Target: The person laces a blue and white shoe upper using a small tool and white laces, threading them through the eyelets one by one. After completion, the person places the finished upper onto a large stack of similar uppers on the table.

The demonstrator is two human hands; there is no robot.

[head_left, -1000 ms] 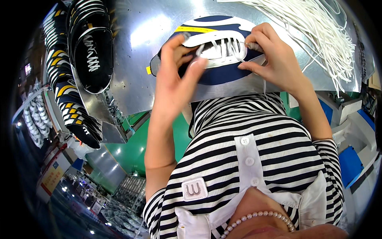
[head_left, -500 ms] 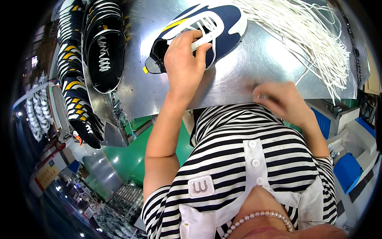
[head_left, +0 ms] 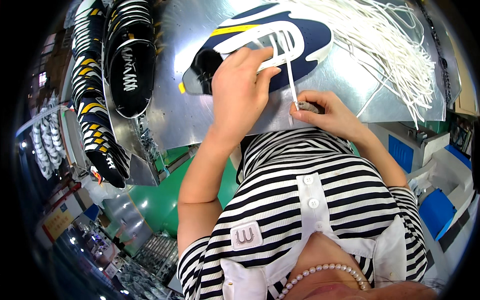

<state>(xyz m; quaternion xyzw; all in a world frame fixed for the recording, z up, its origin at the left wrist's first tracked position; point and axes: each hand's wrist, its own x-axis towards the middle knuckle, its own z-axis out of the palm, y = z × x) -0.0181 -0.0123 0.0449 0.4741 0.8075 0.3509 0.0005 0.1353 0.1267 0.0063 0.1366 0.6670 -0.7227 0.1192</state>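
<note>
A navy, white and yellow sneaker [head_left: 312, 42] lies on its side on the metal tabletop, toe to the right. My left hand [head_left: 241, 92] is closed on its white lacing edge, fingertips by the opening and thumb along the near edge. A white shoelace [head_left: 290, 75] crosses the front of the lacing and runs taut toward me. My right hand [head_left: 327, 114] pinches this lace between thumb and forefinger. A short grey-brown rod [head_left: 308, 107], perhaps a tool handle, also sits in that hand; the rest of it is hidden.
Loose white laces [head_left: 385, 55] form a big pile at the right of the metal tabletop [head_left: 175, 115]. Along the left, several sneakers [head_left: 90, 107] stand tightly stacked beside a black-lined shoe [head_left: 131, 77]. The table's near edge lies against my striped shirt.
My right hand has moved left and up to the shoe and now grips the lace, pulling it straight. The sneaker has shifted slightly right, with my left hand still on it.
</note>
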